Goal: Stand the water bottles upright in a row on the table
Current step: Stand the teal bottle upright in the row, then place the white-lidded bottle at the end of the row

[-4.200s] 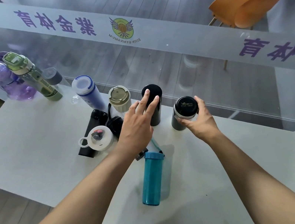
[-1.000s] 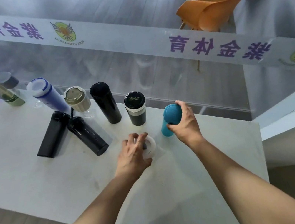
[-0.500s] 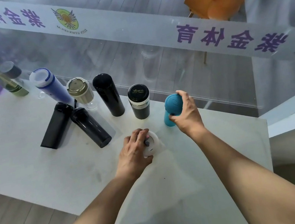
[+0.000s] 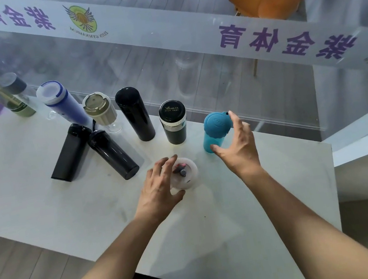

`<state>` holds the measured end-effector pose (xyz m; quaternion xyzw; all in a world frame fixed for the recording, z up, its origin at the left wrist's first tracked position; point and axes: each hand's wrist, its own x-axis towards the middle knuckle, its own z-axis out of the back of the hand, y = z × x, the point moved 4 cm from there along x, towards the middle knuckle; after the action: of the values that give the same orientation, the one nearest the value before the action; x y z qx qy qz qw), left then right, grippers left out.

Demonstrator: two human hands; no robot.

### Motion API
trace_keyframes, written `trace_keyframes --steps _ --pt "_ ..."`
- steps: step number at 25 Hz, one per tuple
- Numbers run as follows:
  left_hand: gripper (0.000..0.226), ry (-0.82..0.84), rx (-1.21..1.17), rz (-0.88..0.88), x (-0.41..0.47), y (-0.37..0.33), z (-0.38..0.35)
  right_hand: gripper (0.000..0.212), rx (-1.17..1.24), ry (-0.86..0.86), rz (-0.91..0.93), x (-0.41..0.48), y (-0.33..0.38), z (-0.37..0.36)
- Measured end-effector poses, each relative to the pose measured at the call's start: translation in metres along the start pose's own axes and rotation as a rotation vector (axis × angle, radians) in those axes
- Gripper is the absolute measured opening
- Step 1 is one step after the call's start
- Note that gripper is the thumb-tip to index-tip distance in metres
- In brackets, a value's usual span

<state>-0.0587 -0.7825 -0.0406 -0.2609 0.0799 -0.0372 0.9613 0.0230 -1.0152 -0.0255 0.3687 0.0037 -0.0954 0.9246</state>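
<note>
Row of upright bottles along the far edge of the table [image 4: 44, 211], presumably so placed to keep the near surface free. The right hand [image 4: 238, 147] was spread open beside the teal bottle [image 4: 213, 134], standing at the row's end, apparently not gripping it. The left hand [image 4: 159, 187] curled loosely round the white-lidded bottle [image 4: 187, 171], upright ahead of the row; contact was unclear. Two black bottles [image 4: 71, 153] lay flat. Contents could not be seen.
</note>
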Motion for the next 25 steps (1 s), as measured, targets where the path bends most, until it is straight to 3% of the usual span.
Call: trace_keyframes --steps 3,8,14,21,25 --pt "0.091 -0.041 0.082 -0.011 -0.006 0.008 0.005 0.085 -0.019 -0.100 0.095 -0.039 0.000 -0.001" --pt "0.085 -0.130 0.258 0.031 -0.022 0.014 0.016 0.090 -0.133 0.313 0.173 -0.076 0.017 -0.045" --pt "0.082 -0.087 0.345 0.089 -0.035 0.028 0.017 0.103 -0.209 0.509 0.242 -0.070 0.041 -0.073" --pt "0.076 -0.074 0.263 0.080 -0.032 0.019 0.012 0.095 -0.121 0.405 0.115 -0.079 0.020 -0.069" --pt "0.071 -0.022 0.253 0.017 -0.021 -0.007 -0.003 0.094 -0.002 0.226 -0.025 -0.080 -0.027 -0.034"
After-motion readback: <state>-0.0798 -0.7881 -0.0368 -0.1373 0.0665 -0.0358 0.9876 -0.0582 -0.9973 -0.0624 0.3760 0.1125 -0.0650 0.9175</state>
